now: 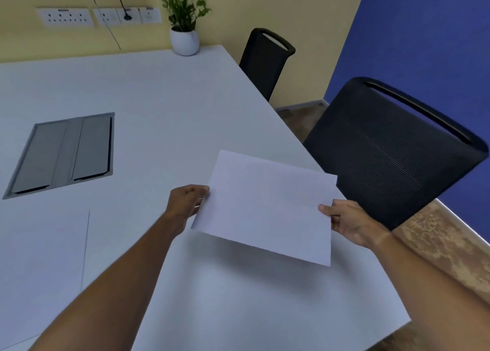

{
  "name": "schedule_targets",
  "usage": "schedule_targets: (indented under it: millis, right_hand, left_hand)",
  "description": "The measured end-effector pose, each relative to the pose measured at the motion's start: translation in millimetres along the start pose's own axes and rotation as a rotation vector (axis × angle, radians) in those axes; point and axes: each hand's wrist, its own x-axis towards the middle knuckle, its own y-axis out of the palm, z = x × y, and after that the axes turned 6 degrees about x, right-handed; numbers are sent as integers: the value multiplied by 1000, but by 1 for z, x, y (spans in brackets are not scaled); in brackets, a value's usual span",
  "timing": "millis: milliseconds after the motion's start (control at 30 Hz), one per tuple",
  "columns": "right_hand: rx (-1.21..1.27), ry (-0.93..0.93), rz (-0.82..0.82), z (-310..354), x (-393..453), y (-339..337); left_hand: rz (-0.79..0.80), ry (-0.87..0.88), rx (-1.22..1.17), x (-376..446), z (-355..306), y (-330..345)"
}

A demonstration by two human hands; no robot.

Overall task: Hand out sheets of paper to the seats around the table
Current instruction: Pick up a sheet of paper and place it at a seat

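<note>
I hold a white sheet of paper [267, 207] with both hands, a little above the white table [164, 106]; it casts a shadow below. My left hand [187, 201] pinches its left edge and my right hand [347, 222] grips its right edge. The sheet hangs over the table's right side, in front of the near black chair [392, 152]. A second black chair [265, 59] stands farther along the same side. Another white sheet [45, 255] lies flat on the table at the lower left.
A grey cable hatch [63, 154] is set into the table's middle. A potted plant [184, 40] stands at the far edge by the yellow wall with sockets [98, 16]. The table's right edge runs diagonally, with patterned floor [437, 244] beyond it.
</note>
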Motion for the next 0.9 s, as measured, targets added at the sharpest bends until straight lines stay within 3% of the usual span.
schedule_targets:
  millis: [233, 467, 900]
  right_hand:
    - [-157, 63, 14, 18, 65, -8]
    - [-226, 4, -21, 22, 137, -16]
    - [-464, -24, -173, 6, 212, 0]
  left_hand:
    - [-73, -51, 56, 42, 26, 27]
    - [-244, -125, 80, 67, 46, 58]
    - [-483, -246, 234, 100, 73, 83]
